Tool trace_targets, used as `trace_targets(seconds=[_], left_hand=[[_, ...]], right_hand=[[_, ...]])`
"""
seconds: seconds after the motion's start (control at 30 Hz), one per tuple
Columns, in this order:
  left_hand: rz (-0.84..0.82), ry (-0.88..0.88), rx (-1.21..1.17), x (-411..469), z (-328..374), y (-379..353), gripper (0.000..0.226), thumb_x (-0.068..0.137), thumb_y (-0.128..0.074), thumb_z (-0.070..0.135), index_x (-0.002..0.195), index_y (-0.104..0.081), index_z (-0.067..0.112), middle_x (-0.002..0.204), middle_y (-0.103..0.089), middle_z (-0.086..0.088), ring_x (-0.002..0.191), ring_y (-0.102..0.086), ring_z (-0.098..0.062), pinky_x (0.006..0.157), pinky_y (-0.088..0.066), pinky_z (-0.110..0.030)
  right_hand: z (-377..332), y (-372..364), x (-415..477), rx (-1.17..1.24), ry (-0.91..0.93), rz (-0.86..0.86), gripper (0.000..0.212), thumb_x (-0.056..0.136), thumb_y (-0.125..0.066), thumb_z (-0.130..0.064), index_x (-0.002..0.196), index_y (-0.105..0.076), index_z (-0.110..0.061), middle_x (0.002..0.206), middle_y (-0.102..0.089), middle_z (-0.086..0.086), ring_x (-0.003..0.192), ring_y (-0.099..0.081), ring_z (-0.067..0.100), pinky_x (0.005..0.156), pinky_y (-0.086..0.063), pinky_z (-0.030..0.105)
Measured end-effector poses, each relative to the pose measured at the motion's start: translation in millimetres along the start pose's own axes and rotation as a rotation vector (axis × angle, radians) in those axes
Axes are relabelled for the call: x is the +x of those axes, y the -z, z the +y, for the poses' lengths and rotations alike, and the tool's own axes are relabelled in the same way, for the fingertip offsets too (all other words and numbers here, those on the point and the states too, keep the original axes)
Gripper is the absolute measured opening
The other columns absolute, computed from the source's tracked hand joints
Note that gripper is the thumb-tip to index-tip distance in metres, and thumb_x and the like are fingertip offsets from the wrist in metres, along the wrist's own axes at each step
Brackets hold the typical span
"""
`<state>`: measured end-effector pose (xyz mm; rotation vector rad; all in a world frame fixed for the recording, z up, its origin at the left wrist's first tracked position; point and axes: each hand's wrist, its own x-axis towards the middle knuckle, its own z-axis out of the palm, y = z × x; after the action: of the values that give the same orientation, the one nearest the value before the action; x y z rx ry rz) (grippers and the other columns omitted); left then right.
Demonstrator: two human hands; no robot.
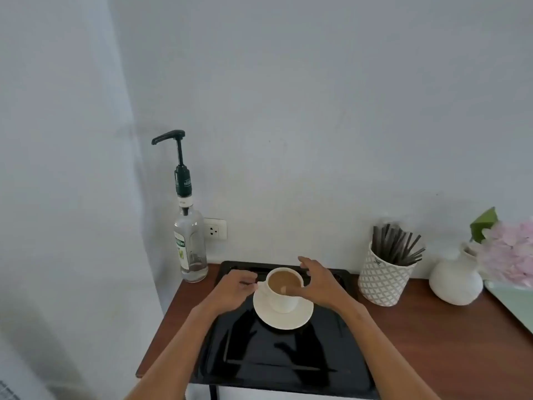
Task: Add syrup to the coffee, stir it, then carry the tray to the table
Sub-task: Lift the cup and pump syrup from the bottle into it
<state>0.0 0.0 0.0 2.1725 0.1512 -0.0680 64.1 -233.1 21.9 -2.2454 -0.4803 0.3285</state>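
A: Hands?
B: Left hand [235, 287] pinching the coffee cup [284, 293] handle; right hand [315, 284] spread open, cupped beside the rim.
A: Cup location?
B: On saucer [284, 319], on black tray [277, 362]; syrup bottle [190, 249] left, against wall.

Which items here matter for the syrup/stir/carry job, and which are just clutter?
Job items:
coffee cup on saucer
black tray
syrup pump bottle
stir sticks in patterned holder
left hand at the cup handle, right hand open around the cup

Just lying about:
white vase with pink flowers
wall socket
pale green tray at right edge
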Motion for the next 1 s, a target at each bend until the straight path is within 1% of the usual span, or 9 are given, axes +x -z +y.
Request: trace_targets(seconds=[0.1,0.2,0.23,0.3,0.33,0.43,0.6,0.83,1.0], left_hand=[[0.027,-0.026,-0.104,2,-5,-10,0.038,0.101,-0.061,0.017,0.137,-0.061,0.005,0.134,-0.067,-0.007,0.125,-0.063,-0.019,0.104,-0.045,-0.023],[0.067,-0.034,-0.259,3,-12,-20,0.026,0.098,-0.066,0.013,0.123,-0.072,0.008,0.117,-0.076,-0.005,0.113,-0.071,-0.016,0.103,-0.052,-0.029],[0.078,-0.041,-0.321,4,-14,-22,0.022,0.097,-0.068,0.013,0.117,-0.076,0.012,0.111,-0.079,-0.002,0.107,-0.073,-0.013,0.097,-0.055,-0.025],[0.090,-0.056,-0.397,6,-18,-26,0.017,0.094,-0.070,0.012,0.107,-0.079,0.020,0.101,-0.081,0.005,0.099,-0.075,-0.007,0.084,-0.056,-0.017],[0.102,-0.054,-0.423,7,-20,-28,0.017,0.093,-0.072,0.010,0.105,-0.080,0.019,0.100,-0.082,0.005,0.097,-0.076,-0.007,0.082,-0.056,-0.016],[0.130,-0.062,-0.469,12,-24,-34,0.020,0.091,-0.073,0.005,0.110,-0.079,0.009,0.104,-0.081,-0.003,0.100,-0.076,-0.013,0.084,-0.058,-0.020],[0.154,-0.086,-0.512,17,-28,-42,0.021,0.090,-0.073,0.003,0.107,-0.081,0.012,0.102,-0.082,0.000,0.100,-0.076,-0.013,0.085,-0.059,-0.022],[0.169,-0.069,-0.561,20,-30,-44,0.018,0.093,-0.071,0.005,0.104,-0.081,0.014,0.097,-0.082,-0.003,0.093,-0.077,-0.012,0.077,-0.058,-0.019],[0.176,-0.071,-0.591,15,-29,-44,0.017,0.093,-0.070,0.003,0.106,-0.080,0.007,0.097,-0.082,-0.006,0.094,-0.078,-0.017,0.080,-0.060,-0.024]], right_hand=[[9,-4,3,0.030,-0.023,0.000,0.121,0.058,-0.091,-0.057,0.157,-0.032,-0.024,0.152,-0.045,-0.004,0.139,-0.045,0.018,0.113,-0.040,0.038],[20,-12,7,0.050,-0.037,-0.016,0.117,0.055,-0.095,-0.050,0.154,-0.038,-0.026,0.147,-0.051,-0.010,0.136,-0.049,0.013,0.113,-0.040,0.036],[24,-14,9,0.068,-0.033,-0.012,0.108,0.053,-0.096,-0.048,0.147,-0.044,-0.037,0.139,-0.056,-0.019,0.131,-0.052,0.005,0.110,-0.043,0.033],[29,-18,11,0.100,-0.006,-0.024,0.082,0.051,-0.095,-0.046,0.116,-0.052,-0.068,0.114,-0.063,-0.039,0.110,-0.056,-0.016,0.095,-0.048,0.023],[29,-19,12,0.113,0.003,-0.025,0.075,0.050,-0.094,-0.046,0.104,-0.051,-0.074,0.107,-0.063,-0.043,0.103,-0.055,-0.022,0.088,-0.046,0.017],[35,-24,15,0.166,0.016,-0.024,0.073,0.048,-0.095,-0.047,0.107,-0.054,-0.063,0.107,-0.064,-0.040,0.101,-0.056,-0.022,0.084,-0.044,0.015],[46,-29,22,0.209,0.028,-0.025,0.081,0.054,-0.098,-0.043,0.125,-0.059,-0.043,0.119,-0.068,-0.023,0.112,-0.062,-0.004,0.093,-0.048,0.020],[45,-29,22,0.206,0.039,0.007,0.077,0.052,-0.098,-0.043,0.119,-0.061,-0.045,0.113,-0.068,-0.030,0.108,-0.063,-0.005,0.088,-0.048,0.017],[42,-29,20,0.203,0.069,0.021,0.075,0.050,-0.097,-0.048,0.117,-0.062,-0.046,0.113,-0.067,-0.031,0.107,-0.062,-0.008,0.086,-0.047,0.015]])
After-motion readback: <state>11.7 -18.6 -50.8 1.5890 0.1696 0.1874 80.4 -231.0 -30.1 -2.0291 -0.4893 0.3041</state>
